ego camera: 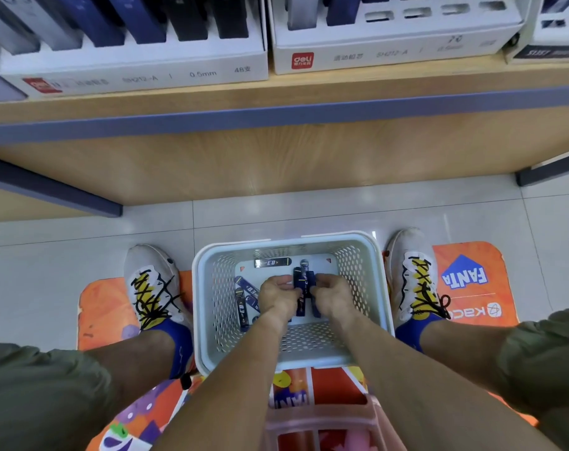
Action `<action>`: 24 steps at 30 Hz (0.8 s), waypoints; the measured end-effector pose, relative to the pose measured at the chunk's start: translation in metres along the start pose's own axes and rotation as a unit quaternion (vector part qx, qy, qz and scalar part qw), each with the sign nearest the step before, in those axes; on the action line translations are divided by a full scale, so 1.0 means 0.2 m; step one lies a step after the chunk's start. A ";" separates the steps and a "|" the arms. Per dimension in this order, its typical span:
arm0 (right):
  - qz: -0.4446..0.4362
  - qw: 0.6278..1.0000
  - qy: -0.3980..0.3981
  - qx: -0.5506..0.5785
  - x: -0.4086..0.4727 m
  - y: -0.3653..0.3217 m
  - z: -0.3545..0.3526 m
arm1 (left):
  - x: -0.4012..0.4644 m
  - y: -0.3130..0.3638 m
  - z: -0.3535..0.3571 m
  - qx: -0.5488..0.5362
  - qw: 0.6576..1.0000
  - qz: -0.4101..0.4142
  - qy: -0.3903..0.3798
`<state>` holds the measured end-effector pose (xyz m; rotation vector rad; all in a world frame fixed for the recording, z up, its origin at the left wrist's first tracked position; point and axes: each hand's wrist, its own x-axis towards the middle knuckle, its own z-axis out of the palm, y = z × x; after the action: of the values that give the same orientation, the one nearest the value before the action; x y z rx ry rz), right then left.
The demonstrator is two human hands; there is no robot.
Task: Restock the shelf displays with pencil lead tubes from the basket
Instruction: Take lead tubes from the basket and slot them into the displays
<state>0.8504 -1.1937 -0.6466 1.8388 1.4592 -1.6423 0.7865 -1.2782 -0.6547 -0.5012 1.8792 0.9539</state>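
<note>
Inside the white perforated basket (211, 288), on the floor between two sneakers: left hand (278, 296) and right hand (332, 296) curled together round a bundle of navy pencil lead tubes (301, 283). More loose tubes (245, 299) along the basket's left wall, one black tube (272, 262) near the far rim. Walls close on both wrists. Above, wooden shelf edge (276, 92) carrying white cardboard display boxes (140, 65), slotted, partly filled. Glossy tiled floor (48, 255); orange printed mat (465, 281) beneath.
</note>
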 end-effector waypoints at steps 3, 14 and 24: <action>0.000 1.000 0.002 0.008 0.03 0.01 0.04 | -0.01 -0.01 0.02 -0.003 1.000 -0.007 -0.012; 0.007 0.994 -0.012 0.111 0.04 0.01 0.01 | -0.03 -0.03 0.00 -0.046 0.998 0.024 -0.021; -0.028 0.982 -0.097 0.161 -0.15 -0.07 -0.07 | -0.20 0.05 -0.08 -0.206 0.973 -0.027 -0.099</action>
<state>0.8519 -1.1926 -0.6107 1.7404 1.2316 -2.1241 0.7904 -1.2869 -0.6112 -0.6712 1.4851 1.3154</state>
